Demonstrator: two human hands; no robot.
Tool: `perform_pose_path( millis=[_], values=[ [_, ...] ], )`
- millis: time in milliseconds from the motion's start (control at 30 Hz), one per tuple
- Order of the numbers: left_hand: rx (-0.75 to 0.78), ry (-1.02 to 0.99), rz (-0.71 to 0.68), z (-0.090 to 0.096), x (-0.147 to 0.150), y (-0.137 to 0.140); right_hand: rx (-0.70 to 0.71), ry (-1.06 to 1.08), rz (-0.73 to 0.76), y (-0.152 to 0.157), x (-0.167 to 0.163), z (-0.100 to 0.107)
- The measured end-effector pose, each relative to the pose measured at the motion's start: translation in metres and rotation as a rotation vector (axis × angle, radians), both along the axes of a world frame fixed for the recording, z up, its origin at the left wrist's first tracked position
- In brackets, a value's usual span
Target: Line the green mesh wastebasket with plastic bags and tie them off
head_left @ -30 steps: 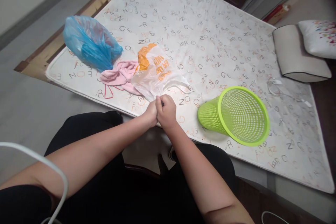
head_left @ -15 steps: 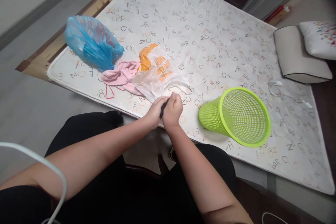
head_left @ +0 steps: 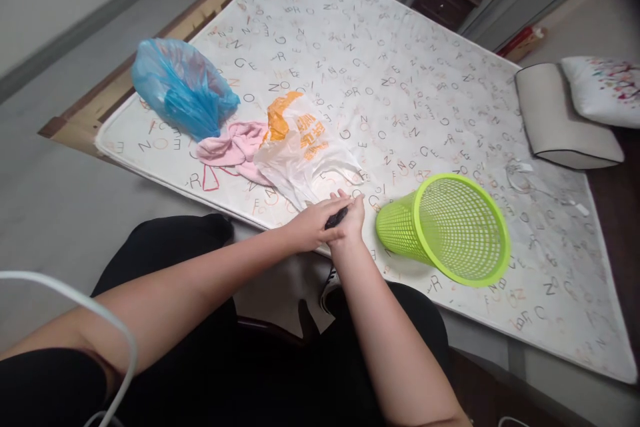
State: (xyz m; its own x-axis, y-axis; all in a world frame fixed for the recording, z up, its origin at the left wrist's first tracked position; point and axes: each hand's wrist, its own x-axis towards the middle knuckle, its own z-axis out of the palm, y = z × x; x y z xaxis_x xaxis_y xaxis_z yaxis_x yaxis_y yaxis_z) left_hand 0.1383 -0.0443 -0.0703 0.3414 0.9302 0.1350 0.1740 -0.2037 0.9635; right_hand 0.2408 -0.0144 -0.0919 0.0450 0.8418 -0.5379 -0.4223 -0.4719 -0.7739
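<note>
Left hand [head_left: 314, 225] grips black item [head_left: 336, 217] against right hand [head_left: 353, 221]; can't tell right fingers' closure. Green basket [head_left: 417, 223] sits right; bulging blue bag [head_left: 183, 87] left, contents unclear.

A black object [head_left: 337, 217] (partly hidden) slants between fingers [head_left: 330, 204].

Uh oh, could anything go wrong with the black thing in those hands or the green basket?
Maybe! The small black thing between the left hand and right hand could slip out. The green basket is near the edge of the mattress, so a bump might knock it off. The white bag close by might get snagged.
</note>
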Motion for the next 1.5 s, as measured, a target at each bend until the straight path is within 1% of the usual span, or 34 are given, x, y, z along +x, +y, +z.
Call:
perform_pose_path(
  millis=[33, 67, 133, 200, 233, 267, 333, 400, 467, 500, 567, 633, 700, 767, 833, 867, 933, 1000, 1033, 1067, 1133, 1300, 1400, 1500],
  values=[
    [-0.008, -0.017, 0.019, -0.002, 0.004, -0.001, -0.082, 0.026, -0.032, 0.004, 0.005, 0.007],
    [-0.025, -0.035, 0.076, -0.003, 0.007, -0.003, -0.159, 0.052, -0.068, 0.007, 0.008, 0.013],
    [-0.101, -0.076, 0.277, -0.003, 0.014, -0.004, -0.264, 0.119, -0.138, 0.013, 0.008, 0.027],
    [-0.207, -0.111, 0.474, -0.001, 0.017, 0.0, -0.271, 0.175, -0.185, 0.015, 0.002, 0.037],
    [-0.253, -0.116, 0.54, 0.001, 0.016, 0.003, -0.268, 0.195, -0.196, 0.014, -0.003, 0.04],
    [-0.282, -0.111, 0.577, 0.003, 0.013, 0.006, -0.263, 0.208, -0.195, 0.013, -0.009, 0.043],
    [-0.284, -0.057, 0.57, 0.008, 0.007, 0.014, -0.257, 0.222, -0.165, 0.008, -0.02, 0.044],
    [-0.248, 0.033, 0.514, 0.013, 0.0, 0.018, -0.279, 0.24, -0.135, 0.001, -0.028, 0.043],
    [-0.217, 0.109, 0.461, 0.014, -0.003, 0.02, -0.314, 0.265, -0.141, -0.005, -0.033, 0.04],
    [-0.212, 0.131, 0.451, 0.014, -0.004, 0.02, -0.32, 0.274, -0.153, -0.007, -0.034, 0.039],
    [-0.235, 0.12, 0.475, 0.011, -0.004, 0.022, -0.307, 0.264, -0.171, -0.01, -0.033, 0.036],
    [-0.306, 0.021, 0.55, 0.007, -0.006, 0.027, -0.25, 0.209, -0.147, -0.011, -0.031, 0.034],
    [-0.417, -0.144, 0.656, 0.004, -0.01, 0.036, -0.131, 0.072, -0.067, -0.012, -0.028, 0.035],
    [-0.531, -0.328, 0.763, 0.004, -0.016, 0.045, 0.078, -0.163, 0.058, -0.012, -0.023, 0.038],
    [-0.603, -0.494, 0.84, 0.006, -0.021, 0.052, 0.34, -0.428, 0.2, -0.011, -0.016, 0.042],
    [-0.626, -0.568, 0.855, 0.008, -0.023, 0.054, 0.474, -0.541, 0.269, -0.01, -0.013, 0.044],
    [-0.672, -0.676, 0.849, 0.011, -0.026, 0.056, 0.729, -0.697, 0.397, -0.008, -0.006, 0.046],
    [-0.702, -0.723, 0.834, 0.011, -0.026, 0.056, 0.914, -0.797, 0.51, -0.006, -0.001, 0.046],
    [-0.702, -0.733, 0.839, 0.011, -0.025, 0.056, 0.972, -0.837, 0.551, -0.005, 0.0, 0.045],
    [-0.692, -0.74, 0.848, 0.01, -0.025, 0.056, 1.007, -0.874, 0.58, -0.004, 0.001, 0.043],
    [-0.661, -0.759, 0.866, 0.007, -0.023, 0.055, 1.025, -0.924, 0.603, -0.004, 0.001, 0.039],
    [-0.693, -0.776, 0.88, 0.004, -0.022, 0.051, 0.963, -0.888, 0.607, -0.004, -0.004, 0.032],
    [-0.695, -0.759, 0.884, 0.007, -0.022, 0.051, 0.919, -0.86, 0.625, -0.003, -0.005, 0.035],
    [-0.694, -0.758, 0.868, 0.011, -0.024, 0.054, 0.907, -0.846, 0.628, 0.002, -0.001, 0.044]
  ],
)
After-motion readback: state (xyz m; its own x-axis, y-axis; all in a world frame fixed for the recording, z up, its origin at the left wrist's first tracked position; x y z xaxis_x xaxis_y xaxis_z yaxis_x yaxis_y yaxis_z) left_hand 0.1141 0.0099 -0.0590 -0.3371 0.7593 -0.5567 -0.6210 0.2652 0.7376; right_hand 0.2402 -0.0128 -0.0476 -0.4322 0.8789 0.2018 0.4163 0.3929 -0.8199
